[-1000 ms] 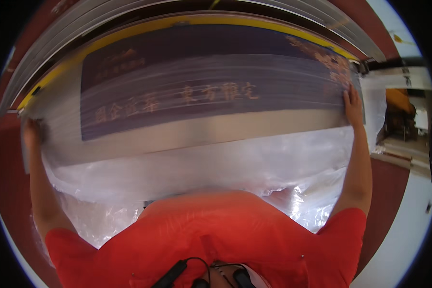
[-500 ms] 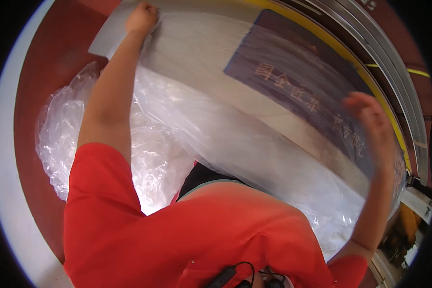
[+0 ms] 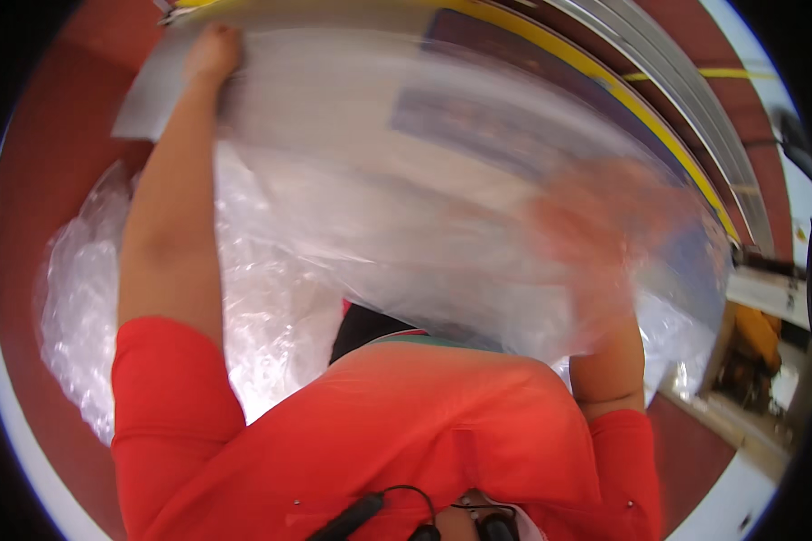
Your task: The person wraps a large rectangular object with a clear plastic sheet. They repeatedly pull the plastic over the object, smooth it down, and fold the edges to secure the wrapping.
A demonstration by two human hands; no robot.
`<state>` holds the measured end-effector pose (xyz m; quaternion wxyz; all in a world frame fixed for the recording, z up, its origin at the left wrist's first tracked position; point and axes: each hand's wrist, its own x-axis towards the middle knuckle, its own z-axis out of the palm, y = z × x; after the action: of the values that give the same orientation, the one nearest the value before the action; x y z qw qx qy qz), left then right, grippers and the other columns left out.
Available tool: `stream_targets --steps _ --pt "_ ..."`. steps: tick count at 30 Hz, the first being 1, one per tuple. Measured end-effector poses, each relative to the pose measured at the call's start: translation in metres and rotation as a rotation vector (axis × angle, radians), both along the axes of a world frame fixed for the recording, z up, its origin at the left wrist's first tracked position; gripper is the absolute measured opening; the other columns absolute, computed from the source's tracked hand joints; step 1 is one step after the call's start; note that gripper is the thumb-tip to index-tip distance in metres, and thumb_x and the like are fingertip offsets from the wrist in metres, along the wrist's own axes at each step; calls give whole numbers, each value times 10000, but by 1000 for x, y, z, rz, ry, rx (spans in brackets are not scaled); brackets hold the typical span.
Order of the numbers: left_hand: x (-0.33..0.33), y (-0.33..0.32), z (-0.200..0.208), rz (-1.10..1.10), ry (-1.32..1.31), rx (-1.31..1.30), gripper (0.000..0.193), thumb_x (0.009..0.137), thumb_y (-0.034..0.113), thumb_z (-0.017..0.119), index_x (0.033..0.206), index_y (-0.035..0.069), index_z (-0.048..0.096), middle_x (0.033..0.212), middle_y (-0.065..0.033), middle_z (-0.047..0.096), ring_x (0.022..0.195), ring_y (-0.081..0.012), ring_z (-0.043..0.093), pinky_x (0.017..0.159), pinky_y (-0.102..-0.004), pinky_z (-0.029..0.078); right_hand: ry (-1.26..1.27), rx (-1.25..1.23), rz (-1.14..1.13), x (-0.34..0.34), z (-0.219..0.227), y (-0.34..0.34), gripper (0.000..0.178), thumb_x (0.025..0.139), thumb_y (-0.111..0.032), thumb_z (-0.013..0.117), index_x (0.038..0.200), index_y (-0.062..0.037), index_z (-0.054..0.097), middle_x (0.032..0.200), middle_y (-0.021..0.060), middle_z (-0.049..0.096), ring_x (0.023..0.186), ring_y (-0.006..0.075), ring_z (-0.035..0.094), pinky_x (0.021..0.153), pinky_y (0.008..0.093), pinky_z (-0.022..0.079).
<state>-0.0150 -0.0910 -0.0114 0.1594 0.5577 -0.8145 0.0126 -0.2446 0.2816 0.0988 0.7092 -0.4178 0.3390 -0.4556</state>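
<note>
Clear plastic film (image 3: 334, 216) lies over a large pale sheet or panel (image 3: 149, 101), whose dark blue printed area (image 3: 478, 117) shows through, smeared. At the far left, my left hand (image 3: 215, 56) is closed at the film's edge, the film bunched under it. My right hand (image 3: 604, 212) is over the right part of the film and blurred by motion; its fingers cannot be made out. A crumpled heap of the same film (image 3: 266, 307) hangs down on the near left, against my body.
A yellow strip (image 3: 595, 77) edges the panel's far side. Beyond it run grey metal rails (image 3: 686, 99). Red floor (image 3: 50, 162) lies at the left. A pale frame (image 3: 767, 293) with an orange-yellow part (image 3: 756, 335) stands at the right.
My right hand has swept inward to the left and is now strongly blurred over the film. My left hand appears slightly further left, still closed. The whole view has shifted.
</note>
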Motion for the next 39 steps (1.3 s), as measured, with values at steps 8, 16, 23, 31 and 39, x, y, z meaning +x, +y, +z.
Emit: stream_targets --steps 8,16,23,31,39 --pt "2 -55 -30 -4 48 -5 358 799 358 383 963 59 493 936 -206 533 916 -355 491 776 -406 383 448 149 -1332 -161 16 267 317 771 -354 485 917 -74 512 856 86 496 608 124 498 503 231 395" --pt "31 -115 -64 -143 189 -58 340 794 327 416 904 17 502 860 -220 537 824 -379 505 695 -410 397 1256 554 -1627 -208 -6 367 316 774 -351 484 917 -71 519 847 110 548 566 138 510 482 253 401" --pt "48 -137 -72 -156 117 -93 321 801 300 431 865 -3 515 843 -216 535 789 -352 514 686 -390 395 1841 1010 -651 -197 -26 397 232 696 -278 598 667 -61 521 558 56 517 515 165 512 479 291 390" --pt "42 -123 -63 -179 62 -70 327 815 310 426 825 -7 508 789 -180 544 721 -305 518 657 -367 396 2320 24 -1066 -263 -49 235 502 758 -435 471 1117 -85 444 1154 102 436 1114 252 355 907 393 258" --pt "65 -83 -34 -168 210 116 345 812 345 456 834 6 518 741 -82 530 694 -177 481 681 -291 376 2092 732 -1066 -333 -64 237 389 748 -427 464 945 -107 566 966 80 556 983 257 461 829 401 318"
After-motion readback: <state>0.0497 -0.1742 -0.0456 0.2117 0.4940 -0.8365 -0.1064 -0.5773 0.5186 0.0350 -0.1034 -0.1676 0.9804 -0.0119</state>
